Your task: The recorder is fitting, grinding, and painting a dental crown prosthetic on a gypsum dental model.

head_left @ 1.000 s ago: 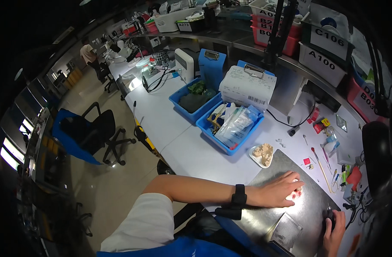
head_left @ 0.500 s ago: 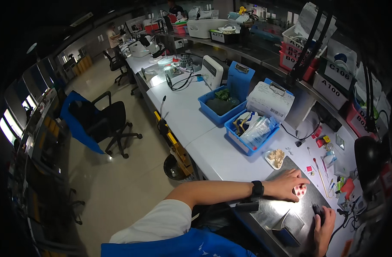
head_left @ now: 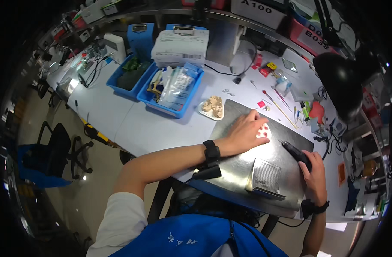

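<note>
My left hand (head_left: pixel 245 133) rests over the metal plate (head_left: pixel 234 169). Its thumb and fingers close around a small white disc-like piece with red spots (head_left: pixel 263 131), which is brightly lit; the palm hides part of it. My right hand (head_left: pixel 314 171) is closed around a black handheld rotary tool (head_left: pixel 295 153), whose thin tip points toward the white piece without touching it. Between my two forearms a grey box with a mesh top (head_left: pixel 266 174) sits on the plate. Tan dental casts (head_left: pixel 213 106) lie in a small white dish beyond my left hand.
Two blue bins (head_left: pixel 181 112) with clipboards stand at the back left. Brushes (head_left: pixel 279 109), a red square (head_left: pixel 261 104) and small tools lie behind the plate. A black lamp head (head_left: pixel 338 83) hangs at the right, above cables (head_left: pixel 331 143). Labelled crates (head_left: pixel 258 13) line the shelf.
The view has swung right and down to the plate. My right hand and the black tool now show fully, the tip turned toward the white piece. The left hand stays on that piece.
</note>
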Demonstrator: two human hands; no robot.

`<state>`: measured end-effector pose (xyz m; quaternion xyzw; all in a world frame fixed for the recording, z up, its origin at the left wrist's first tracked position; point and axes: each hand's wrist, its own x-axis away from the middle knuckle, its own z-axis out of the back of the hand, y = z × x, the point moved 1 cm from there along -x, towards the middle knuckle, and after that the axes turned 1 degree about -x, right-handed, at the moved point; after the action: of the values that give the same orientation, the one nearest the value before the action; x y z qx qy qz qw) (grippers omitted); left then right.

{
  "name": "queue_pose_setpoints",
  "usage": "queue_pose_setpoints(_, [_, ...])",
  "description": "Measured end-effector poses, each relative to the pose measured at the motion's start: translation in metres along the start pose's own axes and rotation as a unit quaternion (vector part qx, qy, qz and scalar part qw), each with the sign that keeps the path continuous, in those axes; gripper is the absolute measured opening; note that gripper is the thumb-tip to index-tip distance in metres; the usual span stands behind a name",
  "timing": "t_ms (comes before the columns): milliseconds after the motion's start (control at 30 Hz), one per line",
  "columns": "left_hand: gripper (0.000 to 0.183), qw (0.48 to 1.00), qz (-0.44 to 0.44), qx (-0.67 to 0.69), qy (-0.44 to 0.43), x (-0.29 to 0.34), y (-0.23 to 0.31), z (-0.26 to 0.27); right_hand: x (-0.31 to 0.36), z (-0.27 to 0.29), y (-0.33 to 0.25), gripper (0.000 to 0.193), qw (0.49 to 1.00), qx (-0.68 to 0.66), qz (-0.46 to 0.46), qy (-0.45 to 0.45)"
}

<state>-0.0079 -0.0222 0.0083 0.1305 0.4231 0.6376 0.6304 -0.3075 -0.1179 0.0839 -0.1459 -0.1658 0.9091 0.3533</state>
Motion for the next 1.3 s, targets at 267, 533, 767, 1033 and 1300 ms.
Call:
queue_pose_setpoints(267, [0.067,0.997,0.05,-0.006,-0.06,-0.021,0.019,-0.016,-0.016,-0.016,0.005,0.042,0.992,-0.097,-0.052,-0.057])
queue_pose_setpoints(533, [0.075,0.989,0.032,0.137,-0.039,-0.015,-0.005,-0.004,-0.04,-0.038,-0.056,0.04,0.96,-0.237,-0.128,-0.076])
queue_pose_setpoints(767, [0.059,0.996,-0.055,-0.065,0.001,-0.006,-0.005,-0.012,-0.05,-0.06,-0.061,0.043,0.994,-0.103,0.031,0.021])
queue_pose_setpoints(1033, [0.052,0.994,-0.068,-0.08,0.036,0.0,-0.014,-0.012,-0.061,-0.074,-0.078,0.06,0.994,0.014,0.095,0.057])
queue_pose_setpoints(1300, [0.047,0.995,-0.066,-0.073,0.029,0.001,-0.013,-0.013,-0.057,-0.084,-0.074,0.06,0.995,0.052,0.079,0.029])
